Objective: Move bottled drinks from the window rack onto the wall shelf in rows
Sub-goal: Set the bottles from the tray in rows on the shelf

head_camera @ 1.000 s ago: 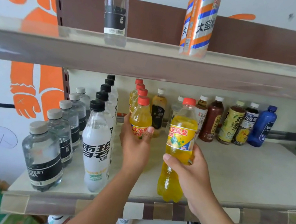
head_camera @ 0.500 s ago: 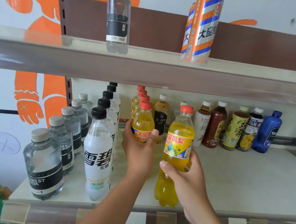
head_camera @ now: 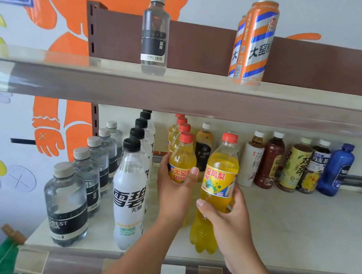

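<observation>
Right hand [head_camera: 231,218] has its grip wrapped around a yellow pineapple soda bottle [head_camera: 216,190], red cap up, fingers closed just below the label. The bottle stands upright over the front part of the middle shelf [head_camera: 291,227]; whether its base touches the shelf I can't tell. Just beside it, left hand [head_camera: 175,190] closes its grip on the front orange soda bottle [head_camera: 182,158], thumb across the label. That one heads a row of red-capped orange bottles [head_camera: 178,128] running back to the wall.

Further left, a row of white black-capped bottles [head_camera: 129,197] stands front to back, and beyond it a row of clear black-labelled water bottles [head_camera: 65,208] reaches the shelf's left edge. Along the back wall to the right stand mixed drinks: a white tea bottle [head_camera: 252,158], a dark red bottle [head_camera: 271,161], a yellow-labelled bottle [head_camera: 295,165], a blue bottle [head_camera: 336,169].

On the top shelf [head_camera: 182,94] stand a single clear bottle [head_camera: 155,35] and tall striped orange cans [head_camera: 255,42], well apart.
</observation>
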A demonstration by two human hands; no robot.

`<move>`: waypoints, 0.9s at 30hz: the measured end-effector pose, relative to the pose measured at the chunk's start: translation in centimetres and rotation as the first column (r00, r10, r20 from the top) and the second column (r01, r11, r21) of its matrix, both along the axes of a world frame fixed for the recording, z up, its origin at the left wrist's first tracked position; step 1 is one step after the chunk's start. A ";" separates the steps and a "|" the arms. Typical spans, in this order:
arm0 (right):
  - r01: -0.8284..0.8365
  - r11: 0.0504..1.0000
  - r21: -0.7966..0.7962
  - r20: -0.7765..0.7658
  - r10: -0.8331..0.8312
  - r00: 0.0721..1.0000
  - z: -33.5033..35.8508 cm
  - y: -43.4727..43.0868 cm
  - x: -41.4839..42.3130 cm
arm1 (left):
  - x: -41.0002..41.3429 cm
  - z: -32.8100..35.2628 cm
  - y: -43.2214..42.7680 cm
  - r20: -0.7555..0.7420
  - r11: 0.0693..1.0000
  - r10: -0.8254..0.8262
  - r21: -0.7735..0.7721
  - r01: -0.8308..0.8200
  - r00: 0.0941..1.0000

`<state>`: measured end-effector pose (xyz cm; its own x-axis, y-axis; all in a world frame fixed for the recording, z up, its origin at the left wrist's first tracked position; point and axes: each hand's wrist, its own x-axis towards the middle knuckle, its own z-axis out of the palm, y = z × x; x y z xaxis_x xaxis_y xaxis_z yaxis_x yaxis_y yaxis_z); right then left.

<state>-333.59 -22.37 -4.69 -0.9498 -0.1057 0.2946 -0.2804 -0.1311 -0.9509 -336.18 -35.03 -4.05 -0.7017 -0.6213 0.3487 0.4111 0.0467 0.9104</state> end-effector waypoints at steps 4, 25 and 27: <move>-0.025 1.000 -0.017 -0.014 0.025 1.000 -0.1 -0.1 0.0 | 0.0 0.0 0.2 0.023 0.999 0.010 0.046 -0.011 1.000; -0.064 0.998 -0.019 -0.103 0.061 0.993 -0.2 -1.3 0.8 | 5.4 0.8 1.6 0.133 0.972 -0.124 0.216 0.094 0.983; -0.086 0.996 -0.018 -0.108 0.084 0.991 -0.4 -1.7 1.0 | 6.4 0.5 1.8 0.144 0.978 -0.108 0.192 0.079 0.984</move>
<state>-332.55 -24.09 -5.07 -0.9005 -0.1772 0.3972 -0.3672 -0.1797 -0.9126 -329.80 -33.21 -3.59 -0.7957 -0.5939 0.1188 0.2615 -0.1599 0.9519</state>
